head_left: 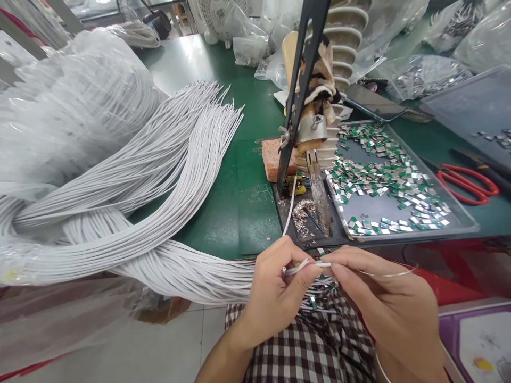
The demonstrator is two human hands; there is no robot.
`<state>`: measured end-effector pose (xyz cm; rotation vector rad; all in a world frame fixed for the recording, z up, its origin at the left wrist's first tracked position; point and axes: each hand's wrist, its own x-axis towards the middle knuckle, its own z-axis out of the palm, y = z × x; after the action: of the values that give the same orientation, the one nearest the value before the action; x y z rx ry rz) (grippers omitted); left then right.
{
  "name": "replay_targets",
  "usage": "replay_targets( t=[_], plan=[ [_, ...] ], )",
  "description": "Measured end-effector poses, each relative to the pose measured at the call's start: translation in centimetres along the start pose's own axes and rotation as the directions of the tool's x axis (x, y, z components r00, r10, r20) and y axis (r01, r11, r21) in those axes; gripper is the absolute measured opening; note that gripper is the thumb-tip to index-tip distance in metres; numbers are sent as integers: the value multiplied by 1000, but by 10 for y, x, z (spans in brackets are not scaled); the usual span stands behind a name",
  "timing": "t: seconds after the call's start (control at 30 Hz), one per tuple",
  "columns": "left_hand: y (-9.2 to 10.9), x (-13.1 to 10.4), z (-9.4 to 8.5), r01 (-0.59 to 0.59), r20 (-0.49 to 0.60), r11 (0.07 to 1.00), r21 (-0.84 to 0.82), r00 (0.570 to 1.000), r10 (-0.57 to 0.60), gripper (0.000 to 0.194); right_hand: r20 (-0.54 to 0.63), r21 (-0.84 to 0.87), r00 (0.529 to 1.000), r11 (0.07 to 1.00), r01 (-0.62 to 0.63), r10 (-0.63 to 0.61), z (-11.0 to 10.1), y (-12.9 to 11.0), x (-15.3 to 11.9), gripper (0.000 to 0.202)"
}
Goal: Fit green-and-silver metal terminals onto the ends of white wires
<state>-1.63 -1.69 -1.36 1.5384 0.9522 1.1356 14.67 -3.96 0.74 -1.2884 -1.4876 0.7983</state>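
My left hand (275,290) is closed around a short length of white cable (297,267), its cut end poking out between thumb and fingers. At the cable's other end, the fingertips of my right hand (393,298) pinch it in front of the bench edge. A thin silvery wire (393,275) runs out from the right fingers in a loop; it looks like solder. Just beyond both hands, a soldering iron (318,199) points down from a black stand. Below them, white cables with small green circuit boards (313,302) at their ends lie over my checked lap.
Bundles of white cable (191,186) cover the left of the green bench (255,223). Right of the iron stands a clear tray (465,223) of small green boards. Red-handled scissors (467,183), a brick (273,159) and a ribbed hose (347,42) are nearby.
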Motion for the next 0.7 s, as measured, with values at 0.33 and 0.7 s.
replay_targets(
  t=[0.33,0.7],
  plan=[
    [-3,6,-2,-99,-18,995,29,995,100,23,126,11,987,995,-103,100,-4,-6,7,24],
    [-10,0,-8,78,10,995,-64,997,-78,26,-314,-811,947,538,-229,-69,-99,85,89,30]
  ],
)
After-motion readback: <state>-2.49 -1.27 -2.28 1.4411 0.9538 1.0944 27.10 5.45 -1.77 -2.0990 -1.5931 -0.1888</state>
